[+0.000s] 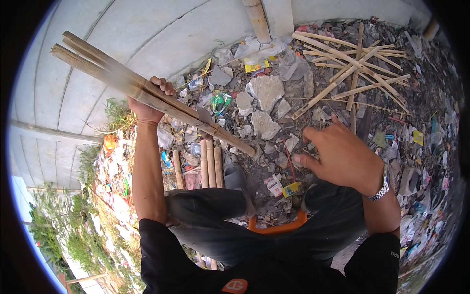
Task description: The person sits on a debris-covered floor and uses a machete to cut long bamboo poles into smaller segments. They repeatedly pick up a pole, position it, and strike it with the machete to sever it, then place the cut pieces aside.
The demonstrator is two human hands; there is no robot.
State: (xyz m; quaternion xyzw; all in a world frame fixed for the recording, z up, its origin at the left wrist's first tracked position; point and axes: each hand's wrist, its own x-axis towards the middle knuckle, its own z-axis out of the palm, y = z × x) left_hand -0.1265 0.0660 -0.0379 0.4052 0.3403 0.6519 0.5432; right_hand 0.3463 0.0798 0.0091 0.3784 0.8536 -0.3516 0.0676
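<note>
My left hand [149, 104] is wrapped round a bamboo pole [181, 114], which slants from the upper left down to the ground in front of my knees. Toward its upper end the pole is split lengthwise into two arms. A flat grey piece like a blade [204, 116] sticks out of the bamboo below my left hand; its other end is hidden. My right hand [342, 156], with a metal watch [381, 188] on the wrist, hovers over the ground by my right knee. Its fingers are apart and hold nothing.
Split bamboo strips [352, 66] lie crossed in a heap at the far right. Several bamboo pieces [211, 164] lie by my left knee. Broken concrete chunks [266, 93] and litter cover the ground. A pale wall [161, 39] stands behind. An orange seat edge [279, 228] shows between my legs.
</note>
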